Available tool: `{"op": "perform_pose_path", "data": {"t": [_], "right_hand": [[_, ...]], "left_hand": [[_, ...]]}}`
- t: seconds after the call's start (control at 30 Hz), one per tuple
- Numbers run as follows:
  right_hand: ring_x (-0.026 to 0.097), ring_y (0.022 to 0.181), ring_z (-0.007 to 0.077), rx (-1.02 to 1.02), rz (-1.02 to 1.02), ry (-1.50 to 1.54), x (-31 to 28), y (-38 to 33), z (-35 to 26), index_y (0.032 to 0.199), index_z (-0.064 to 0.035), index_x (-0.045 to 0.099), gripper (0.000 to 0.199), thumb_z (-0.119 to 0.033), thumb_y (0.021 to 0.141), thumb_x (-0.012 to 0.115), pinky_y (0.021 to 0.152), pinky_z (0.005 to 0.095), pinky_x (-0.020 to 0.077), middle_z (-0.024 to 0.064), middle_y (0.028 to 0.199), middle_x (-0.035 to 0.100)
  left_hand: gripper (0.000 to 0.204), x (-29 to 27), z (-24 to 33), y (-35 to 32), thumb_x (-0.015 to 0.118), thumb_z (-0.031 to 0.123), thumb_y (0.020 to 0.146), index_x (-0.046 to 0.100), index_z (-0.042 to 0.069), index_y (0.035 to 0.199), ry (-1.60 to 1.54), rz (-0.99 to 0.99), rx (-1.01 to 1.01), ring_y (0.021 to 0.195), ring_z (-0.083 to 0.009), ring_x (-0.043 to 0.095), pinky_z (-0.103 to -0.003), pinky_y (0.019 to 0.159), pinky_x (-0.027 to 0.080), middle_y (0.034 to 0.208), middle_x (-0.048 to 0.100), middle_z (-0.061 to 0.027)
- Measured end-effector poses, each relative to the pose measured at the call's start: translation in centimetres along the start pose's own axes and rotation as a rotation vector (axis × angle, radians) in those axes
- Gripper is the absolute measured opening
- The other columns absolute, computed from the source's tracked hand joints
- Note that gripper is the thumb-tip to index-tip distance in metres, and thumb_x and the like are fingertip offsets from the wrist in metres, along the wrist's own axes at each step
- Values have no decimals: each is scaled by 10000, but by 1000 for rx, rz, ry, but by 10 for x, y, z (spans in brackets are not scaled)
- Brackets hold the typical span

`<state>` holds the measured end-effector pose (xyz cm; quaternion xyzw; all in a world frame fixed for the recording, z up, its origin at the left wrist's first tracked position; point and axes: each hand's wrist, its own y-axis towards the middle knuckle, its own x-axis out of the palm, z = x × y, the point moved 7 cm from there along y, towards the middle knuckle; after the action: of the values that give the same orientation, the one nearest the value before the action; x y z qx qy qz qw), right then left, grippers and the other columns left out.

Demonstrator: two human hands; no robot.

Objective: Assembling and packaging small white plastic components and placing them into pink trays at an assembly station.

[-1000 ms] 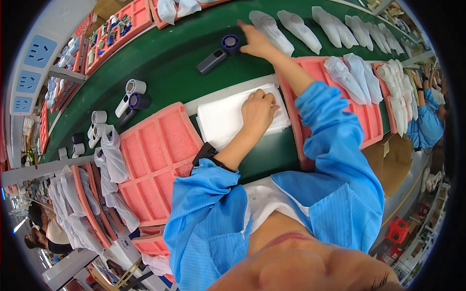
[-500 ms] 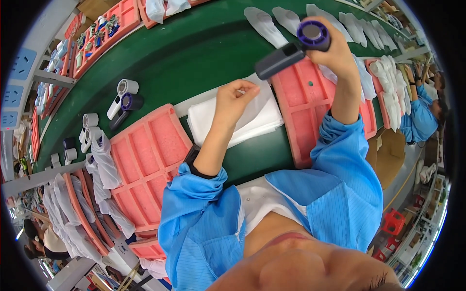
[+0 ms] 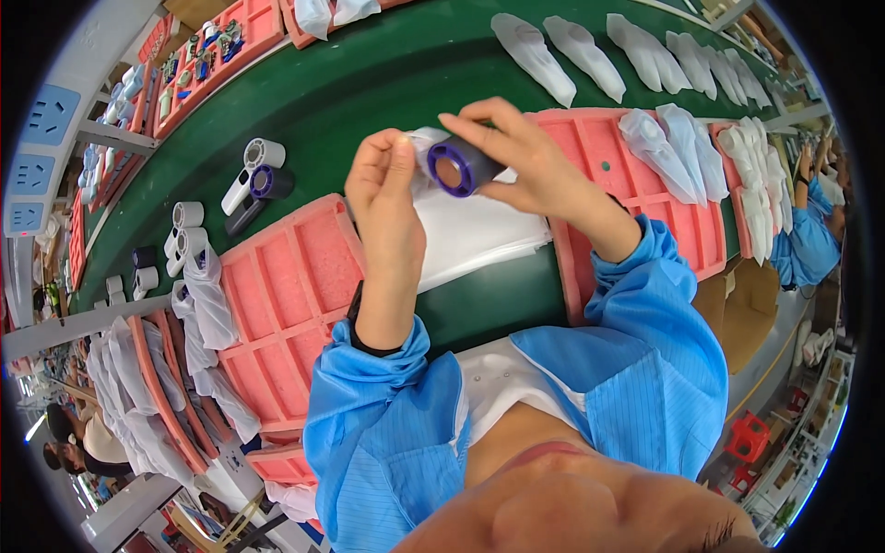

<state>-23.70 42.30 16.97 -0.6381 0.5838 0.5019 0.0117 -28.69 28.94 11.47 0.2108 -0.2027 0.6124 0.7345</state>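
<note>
In my right hand (image 3: 530,161) is a dark handheld fan (image 3: 450,171) with a purple ring round its head. Its handle is mostly hidden by the fingers and a white bag. My left hand (image 3: 387,194) pinches the edge of a thin white bag (image 3: 419,147), right beside the fan's head. How far the fan sits inside the bag cannot be made out. Below both hands lies a stack of flat white bags (image 3: 475,235) on the green table.
Pink divided trays (image 3: 286,295) flank the stack, and another pink tray (image 3: 590,143) carries bagged items. Unbagged fans (image 3: 244,198) stand on the green belt (image 3: 369,83) at left. Bagged fans (image 3: 535,60) lie along the far right. Another person in blue (image 3: 811,244) sits at far right.
The fan has come from the upper right down to the middle, meeting my left hand. My left hand has moved up and left from the stack and now holds a bag's edge.
</note>
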Motion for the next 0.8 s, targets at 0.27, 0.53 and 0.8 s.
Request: {"op": "perform_pose_path", "data": {"t": [0.27,0.53,0.8], "right_hand": [[531,961,294,-33,181,-172,-5,-1,16,1294,-48,517,742,-6,595,762,791,332,459,144,1092,503],[538,954,251,271,354,-69,-17,-11,29,1218,-35,557,637,-26,614,761,774,300,462,123,1101,515],[572,917,261,215,-78,406,6,-10,31,1143,-31,567,527,16,636,700,738,317,474,137,991,555]], "left_hand": [[296,50,13,-42,666,-39,773,609,53,1049,809,-177,669,730,-172,596,-267,639,484,850,605,-93],[449,51,13,-30,745,32,698,600,79,1121,967,-160,634,795,-247,609,-320,659,502,1144,498,-131],[518,32,17,-7,774,87,684,567,85,1159,406,-394,333,1077,-225,518,-350,857,446,1234,442,-103]]}}
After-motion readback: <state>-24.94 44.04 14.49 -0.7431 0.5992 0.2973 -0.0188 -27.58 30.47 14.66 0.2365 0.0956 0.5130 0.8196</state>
